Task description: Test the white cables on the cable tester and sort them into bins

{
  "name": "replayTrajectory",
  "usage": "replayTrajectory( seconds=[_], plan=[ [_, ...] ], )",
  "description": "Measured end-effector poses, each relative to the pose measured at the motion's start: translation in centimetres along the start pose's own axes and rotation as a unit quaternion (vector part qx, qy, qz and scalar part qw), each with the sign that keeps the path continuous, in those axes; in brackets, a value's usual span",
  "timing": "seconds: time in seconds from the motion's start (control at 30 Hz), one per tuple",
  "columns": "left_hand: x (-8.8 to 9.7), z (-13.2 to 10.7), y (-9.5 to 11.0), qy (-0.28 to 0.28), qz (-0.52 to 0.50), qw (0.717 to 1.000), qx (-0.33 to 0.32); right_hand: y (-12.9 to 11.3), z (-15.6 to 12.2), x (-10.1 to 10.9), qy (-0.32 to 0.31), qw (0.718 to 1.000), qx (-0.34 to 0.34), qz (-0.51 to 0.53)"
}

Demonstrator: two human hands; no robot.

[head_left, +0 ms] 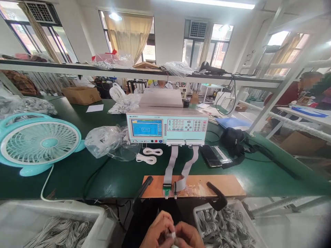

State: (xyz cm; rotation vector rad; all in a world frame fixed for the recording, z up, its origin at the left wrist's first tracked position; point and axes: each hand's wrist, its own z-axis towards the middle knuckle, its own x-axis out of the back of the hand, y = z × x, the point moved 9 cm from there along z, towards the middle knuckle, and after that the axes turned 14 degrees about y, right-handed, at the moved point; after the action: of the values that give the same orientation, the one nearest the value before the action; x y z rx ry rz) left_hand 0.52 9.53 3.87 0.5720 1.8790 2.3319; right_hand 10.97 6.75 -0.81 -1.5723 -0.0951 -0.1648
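At the bottom centre, my left hand (pixel 158 231) and my right hand (pixel 190 235) meet with fingers closed in a pinch. Between the fingertips shows a small white cable end (pixel 172 235); the fingers cover most of it. Just beyond my hands, a green circuit board with a socket (pixel 167 190) and a second connector (pixel 175 190) sit at the edge of a copper-coloured board (pixel 222 184). Two grey ribbon cables (pixel 171 164) run from them to a cable tester (pixel 167 127) with a lit blue screen. Two coiled white cables (pixel 146 158) lie before the tester.
Black clamps (pixel 216 196) grip the copper-coloured board. White bins of coiled cables stand below at left (pixel 99 210) and right (pixel 198 208). A turquoise fan (pixel 49 143), plastic bags (pixel 103 139), a phone (pixel 210 156) and a black pouch (pixel 231 141) occupy the green table (pixel 108 186).
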Motion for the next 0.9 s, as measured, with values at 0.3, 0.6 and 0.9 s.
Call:
replayTrajectory(
  seconds=[0.3,0.6,0.9],
  plan=[
    [-0.7,0.6,-4.0,0.073,-0.104,0.972,0.198,-1.2,2.7,1.8,0.160,0.986,0.019,0.046],
    [-2.2,-0.3,-6.8,-0.035,-0.355,0.867,0.347,-0.2,4.9,2.1,0.178,0.983,-0.019,0.040],
    [-0.5,1.7,-7.2,0.087,-0.149,0.949,0.265,-0.1,4.8,1.4,0.165,0.973,-0.099,0.130]
  ],
)
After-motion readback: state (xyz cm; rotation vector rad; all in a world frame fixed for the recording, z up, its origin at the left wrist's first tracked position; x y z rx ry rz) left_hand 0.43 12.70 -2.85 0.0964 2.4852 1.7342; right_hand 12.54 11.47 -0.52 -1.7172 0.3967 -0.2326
